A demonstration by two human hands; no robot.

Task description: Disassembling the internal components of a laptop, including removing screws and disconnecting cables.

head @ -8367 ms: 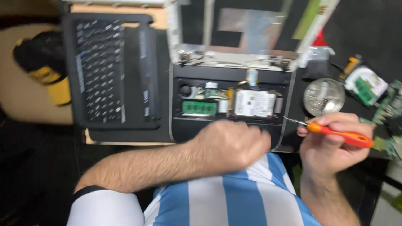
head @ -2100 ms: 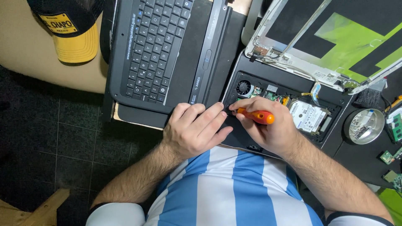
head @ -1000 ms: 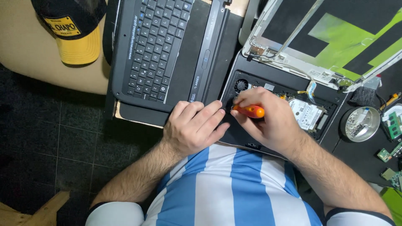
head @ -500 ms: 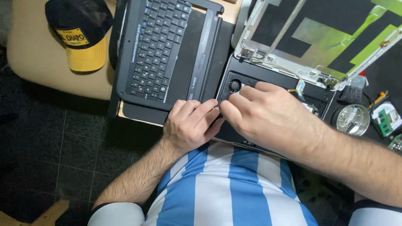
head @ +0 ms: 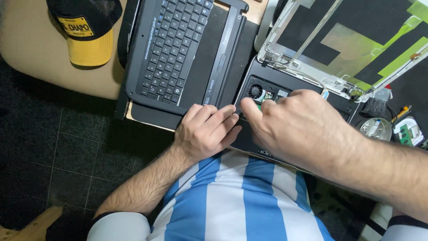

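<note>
An opened black laptop base (head: 285,87) lies in front of me, its small round fan (head: 255,92) and some green board showing. My left hand (head: 205,131) rests flat on the base's near left edge, fingers together, holding nothing. My right hand (head: 303,129) covers the middle of the base, back up. Its fingertips point down beside the fan, almost touching my left fingertips. Whatever is under my right palm is hidden, and no tool shows.
A detached black keyboard cover (head: 178,49) lies to the left, on the beige table (head: 35,62). A stripped screen lid (head: 356,44) lies behind the base. A yellow and black cap (head: 84,31) sits far left. A round metal part (head: 376,128) and a green circuit board (head: 408,133) lie at right.
The orange-handled screwdriver seen in my right hand a second ago is no longer visible. My right hand has moved left to the fan. My left hand stays put.
</note>
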